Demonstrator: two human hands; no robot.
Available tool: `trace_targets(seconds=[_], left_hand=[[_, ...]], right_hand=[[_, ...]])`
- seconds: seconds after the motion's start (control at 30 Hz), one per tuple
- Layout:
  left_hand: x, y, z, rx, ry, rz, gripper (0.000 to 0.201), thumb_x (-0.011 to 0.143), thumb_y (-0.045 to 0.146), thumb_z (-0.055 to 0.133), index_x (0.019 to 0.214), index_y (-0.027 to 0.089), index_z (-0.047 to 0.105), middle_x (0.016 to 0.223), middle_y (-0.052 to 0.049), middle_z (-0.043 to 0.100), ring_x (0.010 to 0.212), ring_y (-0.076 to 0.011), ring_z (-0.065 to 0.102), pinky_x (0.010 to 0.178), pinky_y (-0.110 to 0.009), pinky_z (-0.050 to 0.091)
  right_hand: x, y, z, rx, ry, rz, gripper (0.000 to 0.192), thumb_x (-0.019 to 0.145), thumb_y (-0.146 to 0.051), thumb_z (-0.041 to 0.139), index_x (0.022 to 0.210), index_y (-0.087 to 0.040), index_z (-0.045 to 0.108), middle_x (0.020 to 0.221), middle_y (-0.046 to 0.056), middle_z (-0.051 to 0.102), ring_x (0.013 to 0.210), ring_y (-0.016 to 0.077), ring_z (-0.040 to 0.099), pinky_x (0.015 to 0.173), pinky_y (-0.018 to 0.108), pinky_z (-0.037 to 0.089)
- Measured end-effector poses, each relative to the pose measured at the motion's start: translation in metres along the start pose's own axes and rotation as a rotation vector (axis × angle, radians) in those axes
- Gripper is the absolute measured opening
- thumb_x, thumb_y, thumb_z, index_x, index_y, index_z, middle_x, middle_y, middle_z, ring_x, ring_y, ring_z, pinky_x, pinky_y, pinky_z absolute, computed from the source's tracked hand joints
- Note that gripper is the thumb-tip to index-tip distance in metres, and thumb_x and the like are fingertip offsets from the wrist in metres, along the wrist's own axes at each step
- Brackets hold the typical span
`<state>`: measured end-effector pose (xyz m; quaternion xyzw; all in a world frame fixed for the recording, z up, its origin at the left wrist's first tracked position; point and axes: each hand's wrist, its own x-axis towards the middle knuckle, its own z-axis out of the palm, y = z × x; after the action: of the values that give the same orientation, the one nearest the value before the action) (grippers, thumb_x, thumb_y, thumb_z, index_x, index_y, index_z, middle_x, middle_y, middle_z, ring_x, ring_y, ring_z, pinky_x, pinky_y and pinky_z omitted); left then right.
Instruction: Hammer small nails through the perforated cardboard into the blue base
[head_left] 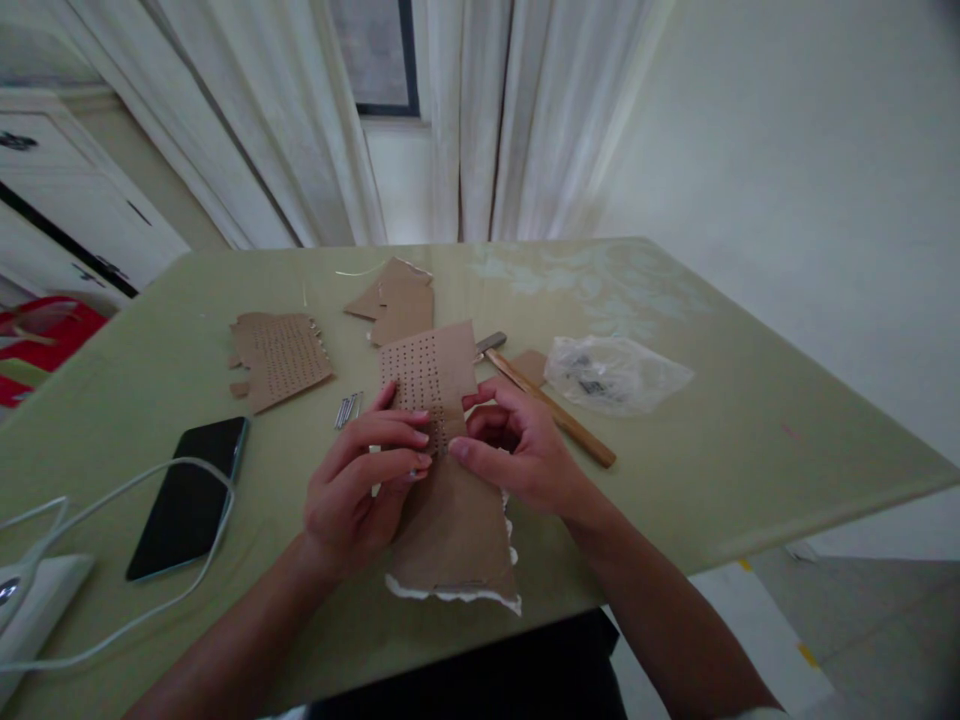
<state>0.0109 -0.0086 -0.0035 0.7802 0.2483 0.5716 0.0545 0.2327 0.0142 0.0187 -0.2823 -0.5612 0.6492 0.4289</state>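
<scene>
In front of me is a long brown piece of cardboard with torn white edges at its near end and rows of small punched holes over its far half. My left hand grips its left side, fingers lying over the holes; a small shiny tip shows near those fingertips, too small to name. On the opposite edge, my right hand pinches the cardboard between thumb and curled fingers. Several nails lie on the table left of the cardboard. Just beyond my right hand rests a wooden-handled hammer.
A second hole-punched cardboard piece lies to the left, and more cardboard scraps lie farther back. A clear plastic bag sits at the right. At the left are a phone, a white cable and a power strip.
</scene>
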Motion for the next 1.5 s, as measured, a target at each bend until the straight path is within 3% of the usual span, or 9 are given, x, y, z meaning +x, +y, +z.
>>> trace_targets(seconds=[0.17, 0.67, 0.93, 1.27, 1.5], left_hand=[[0.001, 0.000, 0.001, 0.005, 0.013, 0.019, 0.022, 0.099, -0.002, 0.064, 0.109, 0.016, 0.072, 0.112, -0.007, 0.074, 0.117, -0.0255, 0.076, 0.123, -0.071, 0.055], [-0.003, -0.002, 0.000, 0.083, 0.081, -0.031, 0.014, 0.103, 0.010, 0.069, 0.106, 0.023, 0.074, 0.105, -0.004, 0.079, 0.105, -0.0223, 0.080, 0.119, -0.067, 0.061], [-0.006, -0.003, -0.002, 0.087, 0.068, -0.032, 0.018, 0.099, 0.003, 0.070, 0.106, 0.019, 0.073, 0.107, -0.005, 0.078, 0.107, -0.0225, 0.079, 0.121, -0.067, 0.059], [-0.001, -0.001, -0.002, 0.100, 0.084, -0.043, 0.015, 0.102, 0.007, 0.069, 0.105, 0.020, 0.073, 0.105, -0.004, 0.078, 0.101, -0.0205, 0.079, 0.121, -0.067, 0.059], [0.006, -0.001, -0.006, 0.194, -0.002, 0.115, 0.016, 0.097, 0.005, 0.074, 0.104, 0.020, 0.076, 0.105, -0.005, 0.079, 0.096, -0.0207, 0.079, 0.120, -0.068, 0.058]], right_hand=[[0.000, -0.001, 0.000, 0.018, 0.012, 0.014, 0.049, 0.080, -0.034, 0.098, 0.110, -0.023, 0.061, 0.077, -0.006, 0.068, 0.062, 0.0093, 0.059, 0.056, 0.019, 0.045], [0.003, 0.002, 0.000, 0.034, -0.005, -0.018, 0.048, 0.081, -0.035, 0.098, 0.111, -0.024, 0.062, 0.076, -0.007, 0.067, 0.061, 0.0094, 0.057, 0.056, 0.021, 0.044], [0.003, 0.005, 0.000, -0.003, 0.006, -0.018, 0.046, 0.085, -0.045, 0.094, 0.113, -0.024, 0.063, 0.078, -0.006, 0.066, 0.064, 0.0106, 0.059, 0.058, 0.022, 0.045], [0.004, 0.004, 0.000, 0.010, 0.015, -0.006, 0.048, 0.082, -0.040, 0.097, 0.113, -0.024, 0.065, 0.079, -0.006, 0.068, 0.064, 0.0104, 0.058, 0.058, 0.021, 0.044], [0.005, 0.011, -0.004, -0.061, 0.049, 0.001, 0.059, 0.075, -0.041, 0.101, 0.120, -0.025, 0.067, 0.088, -0.003, 0.073, 0.072, 0.0132, 0.067, 0.066, 0.024, 0.052]])
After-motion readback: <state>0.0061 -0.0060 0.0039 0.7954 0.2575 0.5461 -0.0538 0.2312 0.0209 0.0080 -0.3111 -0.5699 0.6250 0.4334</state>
